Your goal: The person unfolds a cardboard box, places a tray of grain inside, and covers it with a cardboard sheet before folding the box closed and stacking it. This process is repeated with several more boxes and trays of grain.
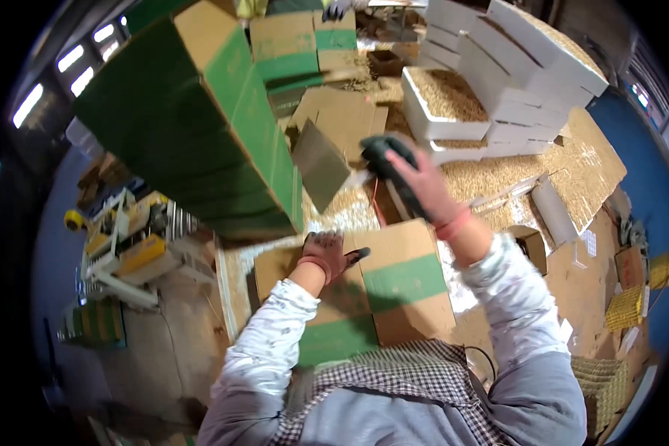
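Observation:
My left hand (325, 256), in a pinkish glove with dark fingertips, lies on a closed cardboard box (405, 245) with green bands. Its thumb is stretched out to the right and the hand presses on the top. Raised past the box's far edge, my right hand (424, 182) is closed round a dark, elongated hand tool (388, 149). Motion blur hides the tool's exact kind. A thin red cord (377, 204) hangs just left of the tool.
Tall green-and-brown cartons (223, 119) stand stacked at left. White foam boxes (442, 123) of sawdust-like shavings are piled at right, beside loose shavings (490, 178). Cardboard pieces (338, 115) lie behind. A white-framed machine (126, 249) stands far left. Another person's gloved hand (337, 10) shows at the top.

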A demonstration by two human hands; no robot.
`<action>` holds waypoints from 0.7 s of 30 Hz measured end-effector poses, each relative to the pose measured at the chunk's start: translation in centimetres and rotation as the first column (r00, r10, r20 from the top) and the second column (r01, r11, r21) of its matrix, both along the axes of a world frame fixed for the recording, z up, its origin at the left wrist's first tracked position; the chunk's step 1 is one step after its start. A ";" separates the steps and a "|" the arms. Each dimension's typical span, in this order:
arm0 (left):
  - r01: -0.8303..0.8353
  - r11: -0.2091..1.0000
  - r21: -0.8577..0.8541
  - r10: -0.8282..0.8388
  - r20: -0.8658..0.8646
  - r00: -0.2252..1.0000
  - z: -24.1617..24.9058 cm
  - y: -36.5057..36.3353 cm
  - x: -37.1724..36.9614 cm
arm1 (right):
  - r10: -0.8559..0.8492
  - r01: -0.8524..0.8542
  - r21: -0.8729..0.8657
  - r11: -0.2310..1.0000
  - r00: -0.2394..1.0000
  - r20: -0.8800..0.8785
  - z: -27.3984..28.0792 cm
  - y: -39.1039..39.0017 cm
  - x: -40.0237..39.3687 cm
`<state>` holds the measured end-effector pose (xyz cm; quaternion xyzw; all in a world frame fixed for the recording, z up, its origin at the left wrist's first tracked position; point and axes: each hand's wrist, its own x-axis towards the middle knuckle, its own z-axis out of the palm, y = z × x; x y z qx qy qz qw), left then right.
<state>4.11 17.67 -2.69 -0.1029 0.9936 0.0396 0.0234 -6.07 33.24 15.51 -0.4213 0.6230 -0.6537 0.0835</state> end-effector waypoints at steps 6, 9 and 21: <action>0.142 0.983 -0.114 -0.182 -0.564 0.806 15.9 1.3 5.0 | 0.145 0.195 0.315 0.929 0.592 -0.793 6.1 3.4 0.9; 0.081 0.965 -0.251 -0.177 -0.388 0.904 19.2 4.9 6.5 | 0.434 0.324 0.576 0.750 0.416 -0.799 2.9 4.3 1.7; 0.572 0.657 0.492 -0.489 -0.300 0.819 23.0 4.9 15.6 | 0.352 0.381 0.575 0.724 0.513 -0.783 1.9 -2.3 1.7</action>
